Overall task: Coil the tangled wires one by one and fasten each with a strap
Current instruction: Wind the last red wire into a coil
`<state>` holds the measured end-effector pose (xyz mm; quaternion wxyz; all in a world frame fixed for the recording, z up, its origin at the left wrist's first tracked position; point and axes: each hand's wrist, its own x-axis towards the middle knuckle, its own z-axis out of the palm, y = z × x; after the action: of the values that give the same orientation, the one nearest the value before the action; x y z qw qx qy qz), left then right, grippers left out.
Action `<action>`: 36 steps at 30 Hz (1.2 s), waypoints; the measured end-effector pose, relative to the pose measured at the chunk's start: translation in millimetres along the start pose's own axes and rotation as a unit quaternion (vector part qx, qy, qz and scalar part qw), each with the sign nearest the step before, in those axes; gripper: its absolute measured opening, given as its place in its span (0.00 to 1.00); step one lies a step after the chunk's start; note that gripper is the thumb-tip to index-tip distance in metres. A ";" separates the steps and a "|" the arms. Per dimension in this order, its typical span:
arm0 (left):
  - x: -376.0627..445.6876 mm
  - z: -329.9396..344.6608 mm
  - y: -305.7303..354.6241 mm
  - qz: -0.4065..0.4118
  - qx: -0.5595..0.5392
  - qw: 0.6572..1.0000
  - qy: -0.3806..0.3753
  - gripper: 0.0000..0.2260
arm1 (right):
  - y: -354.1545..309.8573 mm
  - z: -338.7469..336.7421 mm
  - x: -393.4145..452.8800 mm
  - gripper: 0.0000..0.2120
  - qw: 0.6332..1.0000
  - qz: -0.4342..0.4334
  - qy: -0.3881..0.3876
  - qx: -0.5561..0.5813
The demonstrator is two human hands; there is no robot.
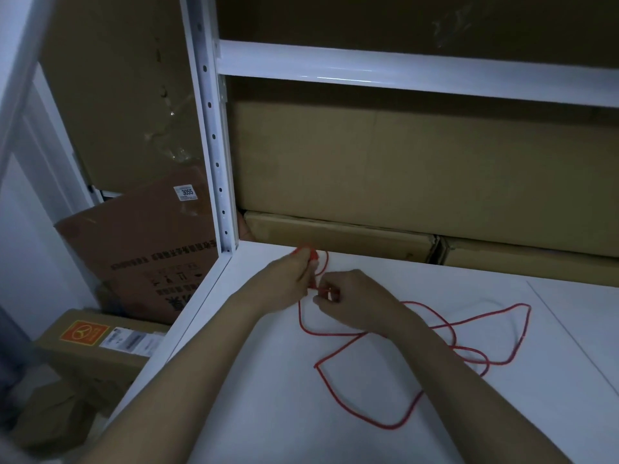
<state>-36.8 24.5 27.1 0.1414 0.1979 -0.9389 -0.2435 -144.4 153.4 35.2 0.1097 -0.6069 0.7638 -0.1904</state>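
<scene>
Both hands are working close together near the back of the white worktop [268,413], forearms reaching in from the lower edge and converging. The left hand [288,279] is curling its fingers round a small bunch of the red wire [398,425], with red showing above its knuckles close to the cardboard boxes [402,172] stacked behind. The right hand [348,296] is sitting just beside it, palm down, fingertips pinching the wire where it is leaving the left hand. From that pinch the wire is dropping under the right wrist and sprawling in loose, crossing loops over the worktop to the right. A white shelf post [214,145] is standing at the worktop's left corner, with more cartons [100,346] lying on the floor beyond.
</scene>
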 end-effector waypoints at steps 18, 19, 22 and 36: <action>-4.0 -27.2 38.6 0.021 -0.382 0.922 0.056 0.12 | 51.5 -19.7 -8.3 0.04 0.981 0.050 0.054 0.181; -3.0 -27.7 42.6 0.030 -0.397 0.916 0.052 0.13 | 51.5 -21.2 -10.3 0.04 0.977 0.051 0.059 0.198; 1.5 -30.3 54.4 0.047 -0.419 0.905 0.052 0.14 | 50.7 -31.2 -14.8 0.03 0.965 0.061 0.073 0.246; 18.5 -24.3 58.6 0.013 -0.407 0.899 0.158 0.18 | 72.0 -47.8 -44.3 0.08 0.958 0.042 0.172 0.225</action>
<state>-62.0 53.6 80.7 0.3597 0.1470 -0.7254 -0.5681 -216.5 217.6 45.1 0.1179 -0.4920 0.7332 -0.4544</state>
